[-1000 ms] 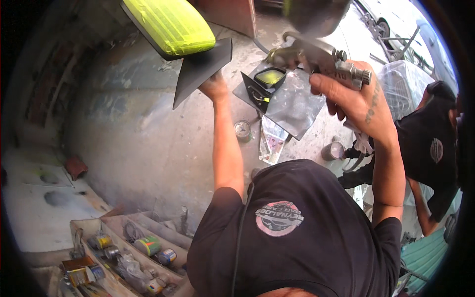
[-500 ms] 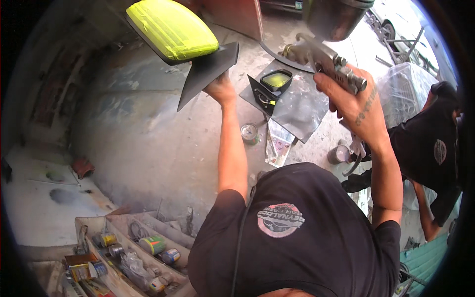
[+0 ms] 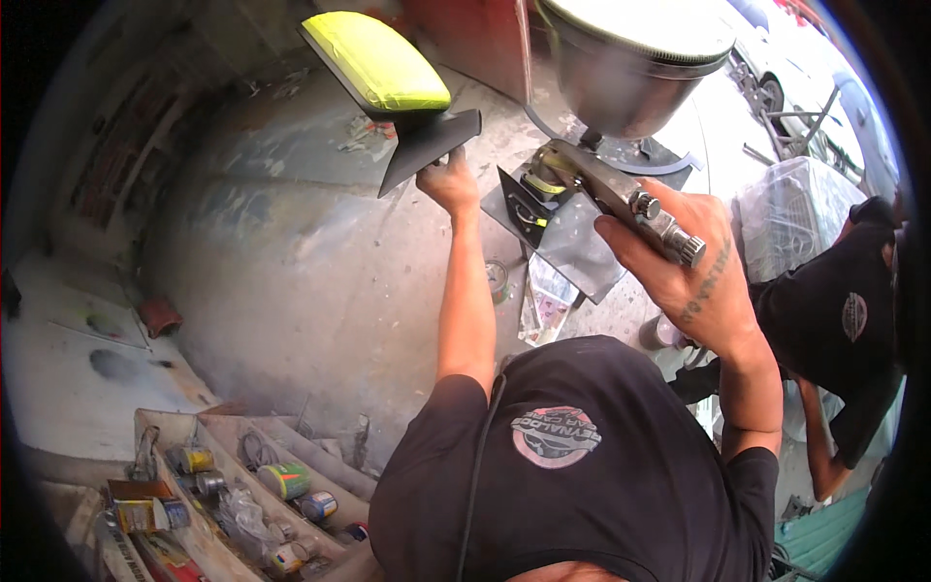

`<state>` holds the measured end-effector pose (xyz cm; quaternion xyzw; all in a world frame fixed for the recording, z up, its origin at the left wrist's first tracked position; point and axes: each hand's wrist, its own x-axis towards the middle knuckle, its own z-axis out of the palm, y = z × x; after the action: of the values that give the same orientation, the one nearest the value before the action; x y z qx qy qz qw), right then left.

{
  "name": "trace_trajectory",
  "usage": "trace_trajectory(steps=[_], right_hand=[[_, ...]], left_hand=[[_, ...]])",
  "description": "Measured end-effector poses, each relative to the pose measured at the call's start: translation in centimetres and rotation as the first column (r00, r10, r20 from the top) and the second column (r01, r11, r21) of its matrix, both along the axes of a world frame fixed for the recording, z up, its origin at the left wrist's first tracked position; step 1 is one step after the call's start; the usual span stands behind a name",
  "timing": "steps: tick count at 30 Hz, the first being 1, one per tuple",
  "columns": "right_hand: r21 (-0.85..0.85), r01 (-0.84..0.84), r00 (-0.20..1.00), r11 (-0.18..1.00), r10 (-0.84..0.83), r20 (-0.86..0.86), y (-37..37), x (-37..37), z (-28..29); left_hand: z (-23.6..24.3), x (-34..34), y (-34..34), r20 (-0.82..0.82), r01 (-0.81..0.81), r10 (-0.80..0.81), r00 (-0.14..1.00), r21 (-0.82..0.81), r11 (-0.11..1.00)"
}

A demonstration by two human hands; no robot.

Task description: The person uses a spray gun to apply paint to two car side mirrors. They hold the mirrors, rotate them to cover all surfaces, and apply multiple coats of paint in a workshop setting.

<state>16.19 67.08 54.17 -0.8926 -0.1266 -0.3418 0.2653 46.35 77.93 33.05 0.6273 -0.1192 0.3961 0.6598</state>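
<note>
My left hand (image 3: 449,186) is closed around the lower part of a car side mirror (image 3: 383,63), held up in the air. Its cover is bright yellow and its triangular base is black. My right hand (image 3: 689,276) grips a metal spray gun (image 3: 621,199), the fingers on its handle mostly hidden behind the hand. A large dark paint cup (image 3: 626,97) sits on top of the gun. The gun stands apart from the held mirror, to its right. Below the gun, a second side mirror (image 3: 525,206) lies on a dark sheet (image 3: 587,242), partly covered by the gun.
Paint cans (image 3: 497,279) stand on the floor near the sheet, beside printed paper (image 3: 550,296). At right, another person in a black shirt (image 3: 824,301) bends near a plastic-wrapped object (image 3: 797,209). A compartmented shelf (image 3: 228,466) with cans is at lower left. A white car (image 3: 790,68) stands far right.
The spray gun has come lower and to the left, its cup now larger in view and partly covering the second mirror. The held mirror has shifted slightly right.
</note>
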Motion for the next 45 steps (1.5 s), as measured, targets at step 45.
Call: trace_trajectory(steps=[45], right_hand=[[-0.265,-0.03,1.0,0.964,0.031,0.001,-2.5,1.0,3.3]], left_hand=[[-7.1,0.8,-2.9,0.141,0.075,-0.095,0.985,0.14,0.987]])
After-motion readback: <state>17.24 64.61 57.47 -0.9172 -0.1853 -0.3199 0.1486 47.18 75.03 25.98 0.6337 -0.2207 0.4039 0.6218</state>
